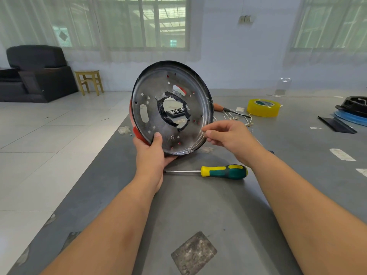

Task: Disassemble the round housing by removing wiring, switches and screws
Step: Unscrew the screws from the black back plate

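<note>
Housing [172,108] held up on edge above the surface [208,215], inner metal face turned toward the camera, tilted back a little at the top. Gripped at the lower left rim by the left hand [153,153], thumb pressed on the inner face, fingers behind on the red outer shell. Right hand [226,134] just beside the lower right rim, thumb and forefinger pinched together, perhaps on something very small (too small to tell). Likely a screw just lifted out, or about to be.

One screw [172,137] seen in the face, low down, between the two hands and nearer the left thumb. Many empty holes around it. One large taped opening at the centre.

One screwdriver [218,172] lying on the surface below the housing, long axis left to right, handle toward the right hand, nearer that hand than the left. One loose bundle of wires [238,117] beyond the right hand, one tape roll [263,108] further back.
</note>
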`<state>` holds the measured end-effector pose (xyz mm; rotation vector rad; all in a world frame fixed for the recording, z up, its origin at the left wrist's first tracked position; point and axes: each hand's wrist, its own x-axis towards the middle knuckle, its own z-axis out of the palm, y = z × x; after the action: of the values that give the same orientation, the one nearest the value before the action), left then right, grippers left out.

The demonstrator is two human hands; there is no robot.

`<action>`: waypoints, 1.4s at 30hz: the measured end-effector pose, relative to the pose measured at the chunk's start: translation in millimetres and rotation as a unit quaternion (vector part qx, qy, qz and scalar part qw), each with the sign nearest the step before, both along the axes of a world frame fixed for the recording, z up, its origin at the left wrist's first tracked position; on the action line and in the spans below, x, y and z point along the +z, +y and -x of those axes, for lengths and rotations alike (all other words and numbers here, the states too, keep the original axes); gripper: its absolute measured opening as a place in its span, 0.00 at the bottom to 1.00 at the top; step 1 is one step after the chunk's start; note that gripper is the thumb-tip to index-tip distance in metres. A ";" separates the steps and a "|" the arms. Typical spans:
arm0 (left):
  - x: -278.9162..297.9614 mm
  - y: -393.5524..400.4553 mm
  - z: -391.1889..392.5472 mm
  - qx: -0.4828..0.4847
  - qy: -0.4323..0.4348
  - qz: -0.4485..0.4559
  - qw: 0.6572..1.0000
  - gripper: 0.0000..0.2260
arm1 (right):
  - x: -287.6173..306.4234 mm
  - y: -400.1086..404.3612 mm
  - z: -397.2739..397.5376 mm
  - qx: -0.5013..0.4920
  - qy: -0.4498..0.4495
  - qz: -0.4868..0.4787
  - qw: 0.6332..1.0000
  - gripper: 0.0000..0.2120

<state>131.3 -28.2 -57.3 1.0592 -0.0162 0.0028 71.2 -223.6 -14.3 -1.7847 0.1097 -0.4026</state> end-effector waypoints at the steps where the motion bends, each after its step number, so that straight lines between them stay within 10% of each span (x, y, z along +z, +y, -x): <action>1: 0.0 0.3 0.2 0.001 -0.001 -0.001 1.000 0.14 | 0.1 -2.7 1.6 0.002 0.004 -0.010 1.000 0.06; 30: 5.3 1.1 10.7 -0.028 -0.043 -0.043 0.998 0.07 | -17.8 -18.0 1.4 -0.004 0.002 -0.120 0.993 0.05; 42: 0.5 1.5 10.6 -0.055 -0.083 -0.124 0.987 0.48 | -6.5 -8.3 -6.5 -0.067 0.048 -0.090 0.993 0.03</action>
<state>120.7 -26.7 -56.8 1.3046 -0.2311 -0.0108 77.7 -231.9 -20.8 -1.6232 0.3253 -0.3904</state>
